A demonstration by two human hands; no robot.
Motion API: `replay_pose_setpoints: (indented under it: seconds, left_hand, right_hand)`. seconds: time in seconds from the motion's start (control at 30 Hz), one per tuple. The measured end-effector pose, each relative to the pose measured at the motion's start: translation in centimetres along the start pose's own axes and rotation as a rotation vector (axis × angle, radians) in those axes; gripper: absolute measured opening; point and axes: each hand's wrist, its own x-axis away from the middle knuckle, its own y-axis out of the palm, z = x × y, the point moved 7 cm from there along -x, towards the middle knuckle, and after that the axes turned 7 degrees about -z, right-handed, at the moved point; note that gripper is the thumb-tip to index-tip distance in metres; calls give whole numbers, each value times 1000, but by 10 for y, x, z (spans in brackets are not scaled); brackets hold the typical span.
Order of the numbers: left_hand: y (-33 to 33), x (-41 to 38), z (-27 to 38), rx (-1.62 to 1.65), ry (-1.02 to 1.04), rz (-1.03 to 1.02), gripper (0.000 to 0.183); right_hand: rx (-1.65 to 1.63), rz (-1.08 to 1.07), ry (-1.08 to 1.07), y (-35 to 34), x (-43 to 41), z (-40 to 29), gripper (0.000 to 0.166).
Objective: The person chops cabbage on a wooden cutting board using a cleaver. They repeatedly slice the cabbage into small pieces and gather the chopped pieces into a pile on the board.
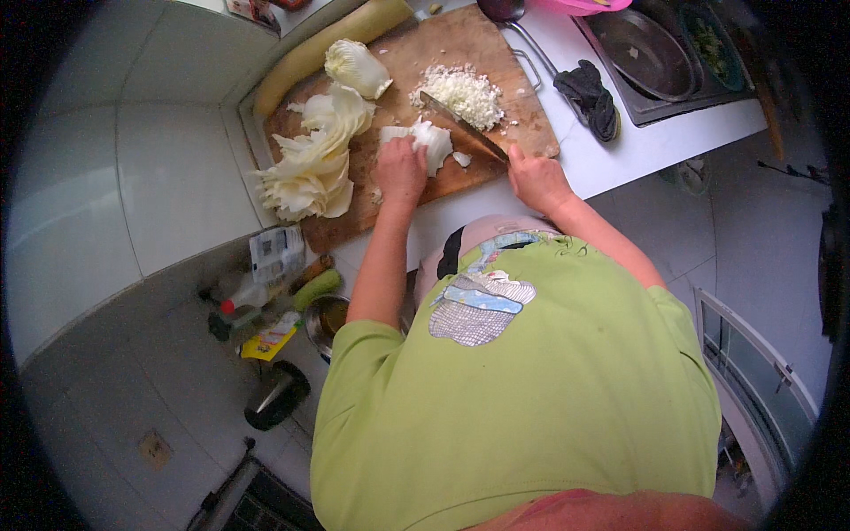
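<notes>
My right hand is closed around the handle of a kitchen knife at the right part of a wooden cutting board. The blade lies between a heap of finely chopped white cabbage and a white cabbage piece. My left hand rests its fingers on that piece, pressing it to the board; whether the fingers grip it is hidden. Loose cabbage leaves are piled on the board's left side. Above them lies a small napa cabbage head.
A long pale-yellow gourd or squash lies along the wall. Right of the board are a ladle, a dark cloth and a sink holding a dark bowl. A metal bowl and a green vegetable are at lower left.
</notes>
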Motion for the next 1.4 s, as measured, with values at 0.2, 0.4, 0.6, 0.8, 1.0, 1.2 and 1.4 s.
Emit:
replay_pose_setpoints:
  seconds: [0.2, 0.4, 0.6, 0.8, 1.0, 1.2, 1.4]
  left_hand:
    - [19, -2, 8, -48, -302, -156, 46]
    - [23, -6, 2, 117, -424, -192, 56]
    - [15, 5, 0, 488, -505, -114, 67]
    - [-4, 1, -62, 570, -439, -4, 59]
    - [37, 4, -115, 371, -477, -29, 53]
    - [26, 3, -102, 225, -540, 19, 47]
    - [12, 1, -82, 53, -605, -34, 43]
  right_hand:
    - [-7, -13, 1, -2, -2, -2, 16]
    - [-2, -21, -24, -5, -1, -6, 16]
    - [-25, -13, -28, -7, -2, -6, 15]
    - [-8, 5, -34, 1, -1, 0, 14]
    - [-1, 1, -42, 0, -5, -4, 15]
    - [1, 10, -40, 0, -3, -3, 15]
    - [-20, 13, -38, -2, -3, -3, 16]
